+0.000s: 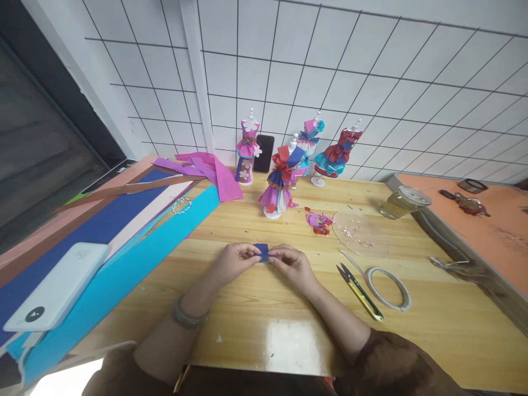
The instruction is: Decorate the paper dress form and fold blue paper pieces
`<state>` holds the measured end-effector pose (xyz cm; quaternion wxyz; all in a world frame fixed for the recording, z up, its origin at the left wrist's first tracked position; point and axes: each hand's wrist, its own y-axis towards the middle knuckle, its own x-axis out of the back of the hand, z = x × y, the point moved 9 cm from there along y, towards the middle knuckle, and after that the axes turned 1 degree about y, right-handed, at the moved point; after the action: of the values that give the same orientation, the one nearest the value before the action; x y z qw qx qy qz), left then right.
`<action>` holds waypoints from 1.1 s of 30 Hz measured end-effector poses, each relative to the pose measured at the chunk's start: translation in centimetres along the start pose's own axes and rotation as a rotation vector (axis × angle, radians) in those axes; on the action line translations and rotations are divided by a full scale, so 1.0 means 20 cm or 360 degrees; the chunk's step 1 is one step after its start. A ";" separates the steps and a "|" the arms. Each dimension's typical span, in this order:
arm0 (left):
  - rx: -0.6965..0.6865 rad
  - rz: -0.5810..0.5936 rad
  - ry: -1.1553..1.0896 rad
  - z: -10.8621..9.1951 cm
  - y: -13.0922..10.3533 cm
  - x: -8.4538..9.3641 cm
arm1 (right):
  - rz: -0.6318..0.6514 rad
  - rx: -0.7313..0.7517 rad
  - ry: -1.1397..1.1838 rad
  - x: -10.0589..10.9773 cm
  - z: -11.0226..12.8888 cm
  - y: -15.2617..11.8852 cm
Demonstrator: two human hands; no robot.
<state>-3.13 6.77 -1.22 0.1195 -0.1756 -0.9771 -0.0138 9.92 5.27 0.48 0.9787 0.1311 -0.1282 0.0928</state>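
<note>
A small piece of dark blue paper (pixel 261 251) is held low over the wooden table, between my two hands. My left hand (pixel 238 260) pinches its left side between thumb and fingers. On the right side, my right hand (pixel 293 264) grips it the same way, fingertips close to those of the left. Just beyond the hands stands a small dress form (pixel 280 187) in red, blue and pink crepe paper. To the right of my right hand lie yellow-and-black snips (pixel 359 292) and a roll of white tape (pixel 389 288).
More dress forms (pixel 247 148) and a phone (pixel 263 154) stand by the tiled wall. Colored paper sheets (pixel 165 236) and a white power bank (pixel 60 286) lie left. A clear plate of beads (pixel 361 234), paper scraps (pixel 319 223) and a cup (pixel 404 202) are right.
</note>
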 end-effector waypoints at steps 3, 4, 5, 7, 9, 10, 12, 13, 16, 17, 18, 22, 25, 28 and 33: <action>0.0037 -0.0003 -0.0066 0.03 0.00 0.00 | -0.0009 -0.0174 0.0163 -0.01 -0.05 0.00; 0.0045 -0.0004 -0.0088 0.04 0.00 0.00 | -0.0020 -0.0206 0.0204 -0.01 -0.05 0.00; 0.0048 -0.0002 -0.0110 0.04 0.01 0.00 | -0.0032 -0.0221 0.0236 0.00 -0.06 -0.01; 0.0049 0.0003 -0.0151 0.04 0.01 0.00 | -0.0038 -0.0228 0.0277 0.00 -0.06 -0.01; 0.0049 0.0006 -0.0186 0.04 0.01 0.00 | -0.0018 -0.0235 0.0315 -0.01 -0.07 -0.01; 0.0043 0.0012 -0.0201 0.04 0.01 -0.01 | -0.0003 -0.0240 0.0329 -0.01 -0.07 -0.01; 0.0023 0.0026 -0.0228 0.03 0.01 -0.01 | 0.0015 -0.0251 0.0342 -0.01 -0.08 -0.01; 0.0013 0.0035 -0.0241 0.03 0.01 -0.01 | 0.0015 -0.0257 0.0341 -0.01 -0.08 -0.01; 0.0011 0.0045 -0.0260 0.04 0.01 -0.01 | 0.0015 -0.0272 0.0329 -0.01 -0.07 -0.01; 0.0014 0.0044 -0.0262 0.04 0.01 -0.01 | 0.0019 -0.0275 0.0326 -0.01 -0.07 -0.01; 0.0014 0.0043 -0.0263 0.04 0.01 -0.01 | 0.0022 -0.0278 0.0321 -0.01 -0.07 -0.01; -0.0001 0.0039 -0.0285 0.02 0.01 0.00 | 0.0036 -0.0296 0.0291 -0.01 -0.07 -0.01; 0.0002 0.0039 -0.0266 0.02 0.01 0.00 | 0.0068 -0.0301 0.0296 -0.01 -0.06 -0.01; 0.0011 0.0043 -0.0258 0.02 0.01 0.00 | 0.0095 -0.0313 0.0321 -0.01 -0.05 -0.01; 0.0008 0.0063 -0.0277 0.02 0.01 -0.01 | 0.0035 -0.0343 0.0322 0.00 -0.06 -0.01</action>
<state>-3.02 6.92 -1.64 0.0350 -0.1953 -0.9801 0.0064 10.18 5.41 -0.76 0.9939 0.0139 -0.0394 0.1021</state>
